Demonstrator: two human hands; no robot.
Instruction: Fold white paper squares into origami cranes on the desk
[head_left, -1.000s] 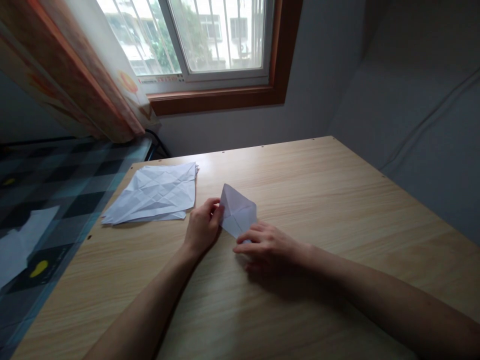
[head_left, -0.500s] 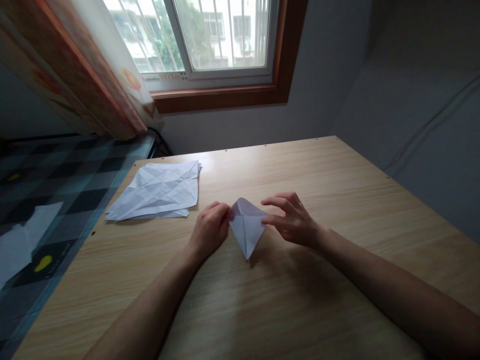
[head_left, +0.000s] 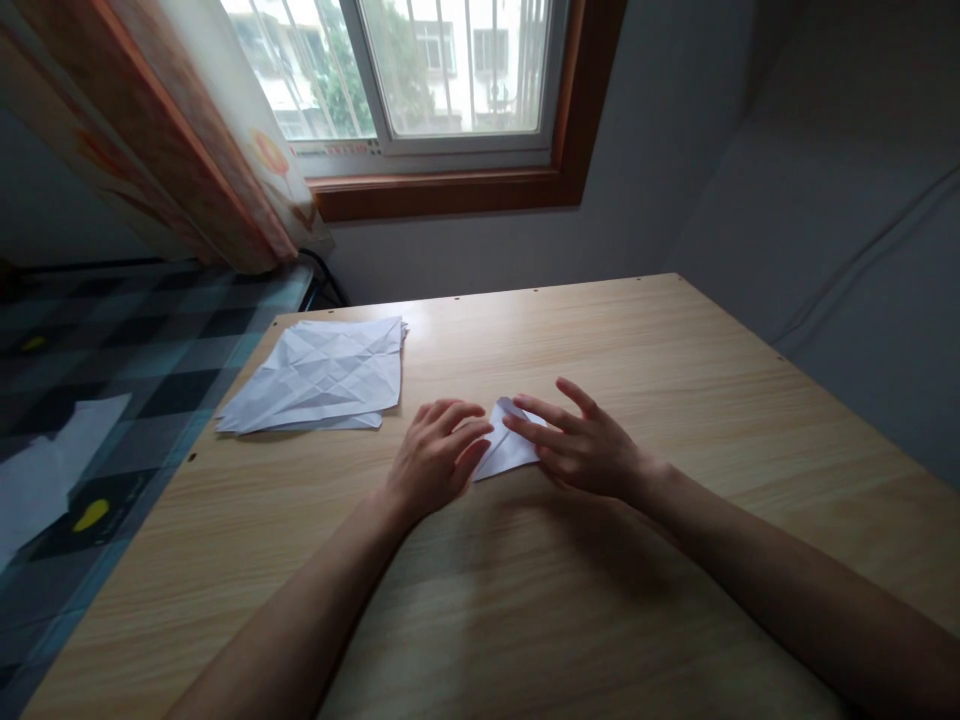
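A small piece of folded white paper (head_left: 507, 455) lies between my hands, above or on the tabletop; a crease runs along its face. My right hand (head_left: 589, 448) has it by the right side, two fingers lying across the front and the thumb low near the edge, partly hidden. Its index finger sticks up, off the sheet. At the left edge of the paper, my left hand (head_left: 435, 455) has its fingers curved and apart; whether the fingertips touch the paper I cannot tell.
Creased white sheets (head_left: 330, 375) sit in a stack at the table's far left. The wooden table (head_left: 637, 340) reaches toward a window (head_left: 457, 70). Left of it, a checked cloth (head_left: 172, 345) carries more white paper (head_left: 52, 480); a curtain (head_left: 202, 150) hangs behind.
My left hand has loosened its pinch and its fingers have spread. The folded paper has turned from point-down to tilted, and my right fingers have moved across its face.
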